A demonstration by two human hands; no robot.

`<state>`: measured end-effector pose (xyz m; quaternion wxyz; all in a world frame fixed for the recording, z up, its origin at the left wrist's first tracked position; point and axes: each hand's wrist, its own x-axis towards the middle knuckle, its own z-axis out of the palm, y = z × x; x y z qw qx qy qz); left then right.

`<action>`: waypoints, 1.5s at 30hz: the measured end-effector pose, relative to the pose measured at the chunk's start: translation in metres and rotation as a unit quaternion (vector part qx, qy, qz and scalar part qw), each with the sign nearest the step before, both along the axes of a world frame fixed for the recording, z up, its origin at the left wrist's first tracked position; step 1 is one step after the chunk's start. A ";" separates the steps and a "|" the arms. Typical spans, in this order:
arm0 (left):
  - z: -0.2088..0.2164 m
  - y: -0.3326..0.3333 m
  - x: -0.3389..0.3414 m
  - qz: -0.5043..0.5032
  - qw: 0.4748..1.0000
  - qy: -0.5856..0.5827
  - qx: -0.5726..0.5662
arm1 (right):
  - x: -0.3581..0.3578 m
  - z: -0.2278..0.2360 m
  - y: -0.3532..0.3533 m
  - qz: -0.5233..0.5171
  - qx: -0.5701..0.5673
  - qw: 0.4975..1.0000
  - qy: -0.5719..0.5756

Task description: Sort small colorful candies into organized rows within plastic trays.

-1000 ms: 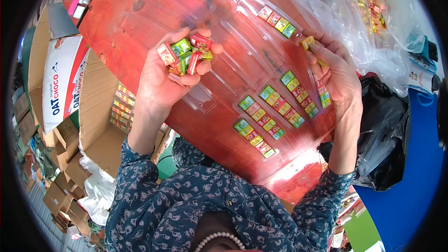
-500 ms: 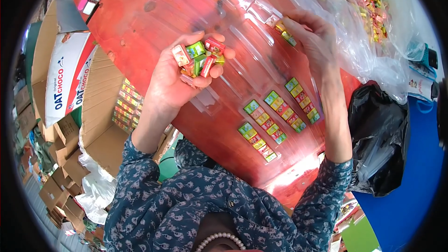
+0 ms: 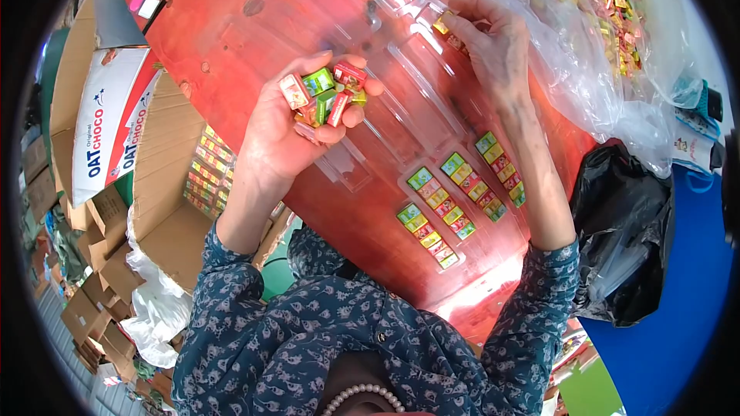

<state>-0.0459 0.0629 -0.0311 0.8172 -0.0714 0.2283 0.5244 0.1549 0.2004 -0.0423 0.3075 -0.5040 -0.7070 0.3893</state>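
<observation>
My left hand (image 3: 279,127), palm up with curled fingers, cups a handful of small wrapped candies (image 3: 317,82) in red, green and white. At the far middle of the table, my right hand (image 3: 497,50) has thumb and fingers closed at a yellow wrapped candy (image 3: 441,25) at one end of a slot in a clear plastic tray (image 3: 401,58). Its fingers partly cover another candy or two there. Nearer to me, several slots hold straight rows of candies (image 3: 442,202) in red, yellow and green. Other slots between my hands hold nothing.
A red table (image 3: 347,239) carries the trays. At the far right lies a large clear bag (image 3: 555,69) of loose candies, with a black plastic bag (image 3: 624,223) nearer. An open cardboard box (image 3: 166,177) with filled candy packs (image 3: 210,173) stands at left.
My right hand has moved a little away from me and left, along the tray slot, and its fingers have closed in over the candies there. The left hand has barely shifted.
</observation>
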 end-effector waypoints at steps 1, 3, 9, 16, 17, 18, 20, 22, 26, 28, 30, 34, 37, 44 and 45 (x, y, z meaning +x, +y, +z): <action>-0.001 0.000 0.000 -0.001 1.000 -0.001 0.005 | -0.002 -0.001 0.000 -0.005 -0.030 0.998 0.048; -0.002 0.000 0.001 0.001 1.000 0.012 0.011 | -0.002 0.006 0.001 0.001 -0.149 0.979 0.141; -0.001 0.003 0.006 -0.004 0.998 0.056 0.012 | 0.004 0.040 -0.014 0.023 -0.338 0.860 0.382; 0.000 0.007 0.016 -0.023 0.996 0.079 0.037 | -0.020 0.059 -0.046 0.141 -0.191 0.950 0.203; -0.001 0.007 0.017 -0.035 0.996 0.072 0.051 | -0.024 0.057 -0.050 0.177 -0.164 0.954 0.180; -0.003 0.008 0.018 -0.037 0.995 0.071 0.051 | -0.026 0.047 -0.052 0.194 -0.101 0.965 0.144; -0.005 0.006 0.019 -0.033 0.998 0.033 0.046 | -0.032 0.051 -0.053 0.256 0.115 0.960 -0.005; -0.007 0.006 0.023 -0.029 0.998 0.026 0.049 | -0.034 0.055 -0.057 0.263 0.106 0.958 -0.037; -0.009 0.008 0.024 -0.031 0.997 0.039 0.053 | -0.031 0.057 -0.053 0.280 0.023 0.960 -0.006; -0.008 0.008 0.026 -0.033 0.996 0.062 0.046 | -0.024 0.052 -0.050 0.289 -0.010 0.957 0.009; -0.005 0.011 0.029 -0.030 0.997 0.059 0.027 | -0.011 0.037 -0.045 0.258 0.086 0.962 0.003; -0.008 0.011 0.031 -0.018 0.998 0.060 0.006 | -0.010 0.051 -0.045 0.290 0.109 0.947 -0.085; -0.005 0.012 0.030 -0.019 0.996 0.088 -0.002 | -0.007 0.053 -0.043 0.296 0.116 0.946 -0.062; -0.006 0.013 0.025 -0.023 0.994 0.107 0.032 | 0.029 0.039 0.002 0.076 0.050 0.996 0.021; -0.008 0.013 0.025 -0.024 0.993 0.110 0.034 | 0.035 0.033 0.004 0.072 0.063 0.995 -0.007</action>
